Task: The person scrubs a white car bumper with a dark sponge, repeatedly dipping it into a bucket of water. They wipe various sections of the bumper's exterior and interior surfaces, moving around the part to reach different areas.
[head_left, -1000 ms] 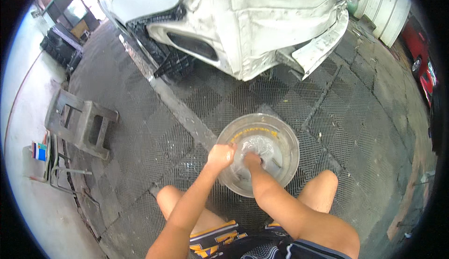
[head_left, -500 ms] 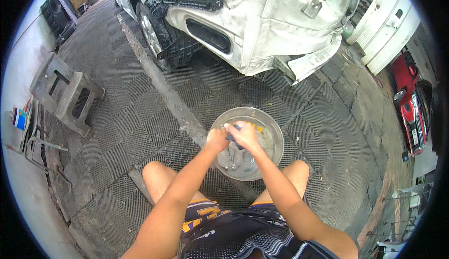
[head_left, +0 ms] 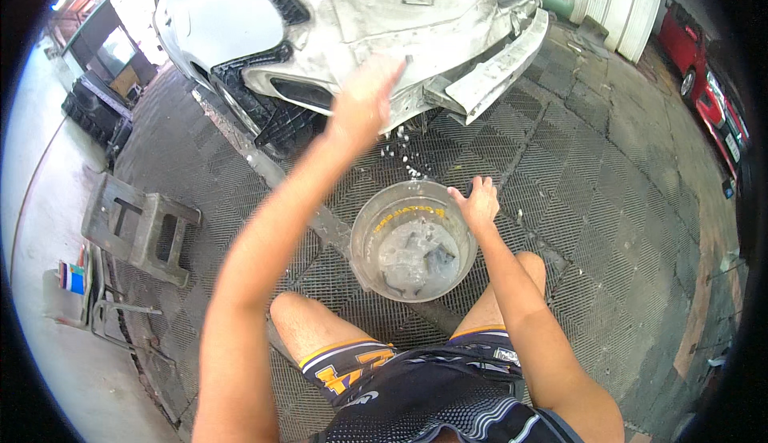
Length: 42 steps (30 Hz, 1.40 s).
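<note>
A: How far along does this look?

B: Midway, I'd judge. The round bucket (head_left: 360, 239) stands on the dark floor matting (head_left: 560, 167), just ahead of the person's knees (head_left: 292, 308). A dark piece (head_left: 440, 258) lies in its cloudy water (head_left: 400, 260), so that one isn't taken out.

A: And the hands?

B: The left hand (head_left: 366, 107) is raised beyond the bucket, in front of the stripped white car body (head_left: 376, 23). It's blurred, so I can't tell whether it's open, closed or gripping something. The right hand (head_left: 480, 203) is at the bucket's far right rim, fingers bent. Something dark shows by the thumb, but I can't tell whether it's held.

A: Anything finished?

B: Nothing I can confirm. White drops (head_left: 414, 172) show between the left hand and the bucket, so there's wetness outside it. The car body looks patchy and marked; whether any of it has been worked on, I can't say.
</note>
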Each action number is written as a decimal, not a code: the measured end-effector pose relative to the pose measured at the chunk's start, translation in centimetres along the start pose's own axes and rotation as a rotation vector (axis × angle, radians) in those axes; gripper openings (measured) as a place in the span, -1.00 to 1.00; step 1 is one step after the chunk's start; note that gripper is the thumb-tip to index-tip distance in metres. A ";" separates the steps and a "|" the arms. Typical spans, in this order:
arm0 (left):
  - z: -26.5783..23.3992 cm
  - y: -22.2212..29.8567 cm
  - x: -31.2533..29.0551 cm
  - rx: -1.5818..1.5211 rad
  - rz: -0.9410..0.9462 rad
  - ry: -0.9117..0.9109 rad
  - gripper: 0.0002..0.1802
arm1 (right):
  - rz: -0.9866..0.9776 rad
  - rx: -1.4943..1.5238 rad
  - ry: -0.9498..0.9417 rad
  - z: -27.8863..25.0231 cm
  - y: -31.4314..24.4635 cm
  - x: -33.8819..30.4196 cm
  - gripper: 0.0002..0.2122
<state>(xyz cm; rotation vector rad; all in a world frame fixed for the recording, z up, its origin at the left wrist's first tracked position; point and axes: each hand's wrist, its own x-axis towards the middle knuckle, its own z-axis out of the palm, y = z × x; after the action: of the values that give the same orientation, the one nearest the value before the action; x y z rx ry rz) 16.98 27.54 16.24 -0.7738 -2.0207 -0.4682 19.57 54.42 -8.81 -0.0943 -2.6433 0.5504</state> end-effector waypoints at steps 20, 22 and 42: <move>-7.6 -6.7 8.3 0.973 0.442 -0.471 -0.37 | 0.044 0.025 -0.128 2.2 0.8 0.8 -0.40; -8.1 -7.0 7.4 0.936 0.500 -0.665 -0.36 | 0.058 0.019 -0.158 2.0 0.4 0.5 -0.41; -1.9 -2.1 -0.7 0.258 0.085 -0.134 -0.79 | 0.019 -0.015 -0.101 2.9 0.9 0.3 -0.42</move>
<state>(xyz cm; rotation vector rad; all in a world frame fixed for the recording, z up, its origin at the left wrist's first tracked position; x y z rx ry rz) 16.96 24.65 16.56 -0.7431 -2.1097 -0.1058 18.02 54.23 -11.48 -0.0982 -2.7473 0.5549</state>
